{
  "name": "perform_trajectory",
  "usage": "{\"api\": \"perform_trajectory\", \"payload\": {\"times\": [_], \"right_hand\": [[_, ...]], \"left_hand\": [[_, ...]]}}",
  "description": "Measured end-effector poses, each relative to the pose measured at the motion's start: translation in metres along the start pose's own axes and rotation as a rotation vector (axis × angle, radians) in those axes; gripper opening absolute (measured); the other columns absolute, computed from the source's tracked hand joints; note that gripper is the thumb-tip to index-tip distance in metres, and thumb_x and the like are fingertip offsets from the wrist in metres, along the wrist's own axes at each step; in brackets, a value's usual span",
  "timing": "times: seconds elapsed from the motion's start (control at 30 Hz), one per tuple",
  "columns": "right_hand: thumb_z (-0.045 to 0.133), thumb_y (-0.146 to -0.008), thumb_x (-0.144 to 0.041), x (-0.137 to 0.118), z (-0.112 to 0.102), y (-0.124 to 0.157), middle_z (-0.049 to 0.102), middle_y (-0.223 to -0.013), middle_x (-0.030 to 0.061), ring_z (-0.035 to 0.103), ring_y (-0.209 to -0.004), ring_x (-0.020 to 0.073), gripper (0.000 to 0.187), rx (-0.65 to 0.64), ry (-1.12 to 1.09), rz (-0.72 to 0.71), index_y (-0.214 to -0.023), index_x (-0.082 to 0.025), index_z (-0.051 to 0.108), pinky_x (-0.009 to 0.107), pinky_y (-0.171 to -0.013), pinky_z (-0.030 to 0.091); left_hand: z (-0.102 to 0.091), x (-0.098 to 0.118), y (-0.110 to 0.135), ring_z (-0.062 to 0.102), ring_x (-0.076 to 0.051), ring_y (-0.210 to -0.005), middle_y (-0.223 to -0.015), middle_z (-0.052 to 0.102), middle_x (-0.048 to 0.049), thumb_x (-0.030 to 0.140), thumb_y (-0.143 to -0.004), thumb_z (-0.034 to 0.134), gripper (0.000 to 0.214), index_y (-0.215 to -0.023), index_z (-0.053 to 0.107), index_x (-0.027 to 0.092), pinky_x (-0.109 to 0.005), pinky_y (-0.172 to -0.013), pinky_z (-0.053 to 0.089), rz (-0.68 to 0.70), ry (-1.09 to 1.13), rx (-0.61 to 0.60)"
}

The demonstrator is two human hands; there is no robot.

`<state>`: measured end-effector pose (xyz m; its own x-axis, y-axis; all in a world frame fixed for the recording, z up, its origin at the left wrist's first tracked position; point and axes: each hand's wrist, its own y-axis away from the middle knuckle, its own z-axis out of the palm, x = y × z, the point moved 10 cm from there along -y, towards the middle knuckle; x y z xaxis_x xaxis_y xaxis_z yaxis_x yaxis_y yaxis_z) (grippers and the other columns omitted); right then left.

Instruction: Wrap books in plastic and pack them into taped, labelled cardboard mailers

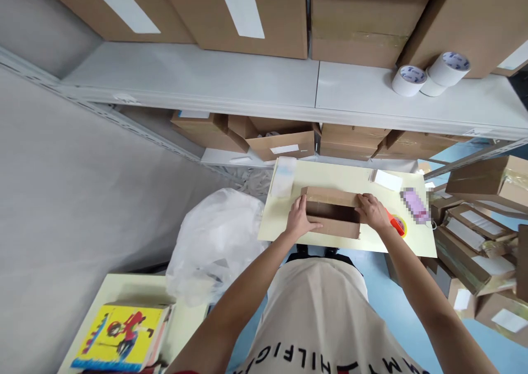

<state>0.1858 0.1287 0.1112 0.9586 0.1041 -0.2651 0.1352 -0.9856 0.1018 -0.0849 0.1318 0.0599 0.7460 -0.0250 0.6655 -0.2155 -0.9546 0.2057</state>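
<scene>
Small cardboard box [333, 227] on the cream table [338, 171], toward the near edge, top open; left hand [300, 219] spans its left end, thumb along the near flap; right hand [372, 212] grips the far flap's right end. Probably light, walls fairly stiff, flaps giving at the creases; likely dry and grippy, crushable if squeezed. Best hold: both short ends, low. Interior dark, contents unclear. Lower shelf: open carton [303, 143], something pale inside. White plastic bag [210, 242] left of table, filling indistinct

Soft, even light falls, edges stretch, and a purple item [414, 204] is pixelated.
</scene>
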Motion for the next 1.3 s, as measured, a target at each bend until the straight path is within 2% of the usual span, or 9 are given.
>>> {"api": "perform_trajectory", "payload": {"times": [0.17, 0.33, 0.47, 0.57, 0.7, 0.8, 0.93, 1.13, 1.3], "right_hand": [[0.039, -0.097, -0.041, 0.011, -0.005, -0.031, 0.066, -0.109, 0.0129, 0.065, -0.092, 0.0264, 0.037, 0.037, -0.134, -0.064, -0.11, -0.02, 0.066, 0.038, -0.08, 0.051], [0.036, -0.094, -0.06, 0.052, 0.008, -0.058, 0.065, -0.07, 0.0086, 0.061, -0.072, 0.0234, 0.053, 0.065, -0.335, 0.297, -0.072, -0.019, 0.063, 0.033, -0.069, 0.045], [0.056, -0.082, -0.061, 0.069, 0.03, -0.074, 0.065, -0.073, 0.0059, 0.059, -0.069, 0.0207, 0.046, 0.053, -0.472, 0.545, -0.091, -0.017, 0.065, 0.031, -0.067, 0.046], [0.057, -0.083, -0.054, 0.062, 0.027, -0.081, 0.065, -0.083, 0.0092, 0.06, -0.074, 0.0221, 0.042, 0.105, -0.451, 0.518, -0.098, -0.015, 0.065, 0.037, -0.073, 0.049], [0.046, -0.091, -0.048, 0.035, 0.006, -0.049, 0.058, -0.122, 0.019, 0.055, -0.114, 0.0317, 0.042, 0.252, -0.327, 0.355, -0.105, -0.016, 0.067, 0.051, -0.098, 0.042], [0.048, -0.088, -0.06, 0.007, 0.004, 0.002, 0.029, -0.156, 0.0186, 0.025, -0.144, 0.0395, 0.066, 0.285, -0.174, 0.203, -0.138, -0.018, 0.049, 0.061, -0.108, 0.03], [0.051, -0.078, -0.076, -0.001, 0.036, 0.057, 0.016, -0.161, 0.0238, 0.014, -0.149, 0.0406, 0.108, 0.172, -0.235, 0.221, -0.155, -0.01, 0.014, 0.061, -0.113, 0.026], [0.059, -0.072, -0.077, 0.004, 0.057, 0.065, 0.014, -0.162, 0.0217, 0.015, -0.149, 0.0383, 0.119, 0.125, -0.37, 0.297, -0.157, -0.012, 0.005, 0.057, -0.116, 0.025], [0.063, -0.069, -0.077, 0.006, 0.058, 0.068, 0.014, -0.161, 0.0241, 0.016, -0.149, 0.0403, 0.123, 0.086, -0.344, 0.324, -0.156, -0.01, 0.007, 0.058, -0.116, 0.025]], "left_hand": [[0.0, 0.001, -0.006, 0.036, -0.039, -0.14, -0.149, 0.037, -0.0171, 0.048, -0.05, 0.089, 0.124, -0.151, 0.023, 0.022, -0.048, -0.112, 0.037, -0.017, 0.029, 0.05], [0.001, 0.003, -0.001, 0.037, -0.038, -0.14, -0.149, 0.037, -0.0163, 0.042, -0.048, 0.091, 0.124, -0.151, 0.023, 0.023, -0.05, -0.112, 0.037, 0.016, 0.044, 0.071], [0.003, 0.0, 0.0, 0.037, -0.037, -0.14, -0.149, 0.038, -0.0189, 0.041, -0.05, 0.09, 0.122, -0.149, 0.024, 0.018, -0.049, -0.115, 0.035, 0.0, 0.068, 0.082], [0.003, -0.001, -0.001, 0.038, -0.036, -0.139, -0.148, 0.04, -0.0181, 0.039, -0.052, 0.09, 0.118, -0.149, 0.025, 0.019, -0.05, -0.116, 0.034, 0.011, 0.093, 0.103], [0.002, 0.001, -0.001, 0.038, -0.037, -0.139, -0.149, 0.04, -0.0159, 0.04, -0.052, 0.09, 0.119, -0.149, 0.024, 0.023, -0.051, -0.115, 0.035, 0.042, 0.116, 0.116], [0.002, 0.0, 0.0, 0.037, -0.038, -0.139, -0.149, 0.039, -0.0169, 0.042, -0.052, 0.09, 0.12, -0.15, 0.024, 0.021, -0.052, -0.114, 0.036, 0.047, 0.127, 0.114], [0.004, -0.002, 0.001, 0.036, -0.039, -0.139, -0.15, 0.038, -0.0171, 0.044, -0.054, 0.088, 0.118, -0.151, 0.023, 0.022, -0.054, -0.113, 0.036, 0.077, 0.147, 0.114], [-0.003, -0.014, 0.009, 0.035, -0.036, -0.141, -0.149, 0.039, -0.0188, 0.047, -0.07, 0.078, 0.093, -0.147, 0.033, 0.019, -0.053, -0.114, 0.035, 0.182, 0.185, 0.187], [-0.048, -0.077, -0.013, 0.053, -0.027, -0.125, -0.129, 0.058, -0.0147, 0.039, -0.095, 0.045, 0.036, -0.124, 0.056, 0.019, -0.046, -0.109, 0.041, 0.024, 0.257, 0.381]]}}
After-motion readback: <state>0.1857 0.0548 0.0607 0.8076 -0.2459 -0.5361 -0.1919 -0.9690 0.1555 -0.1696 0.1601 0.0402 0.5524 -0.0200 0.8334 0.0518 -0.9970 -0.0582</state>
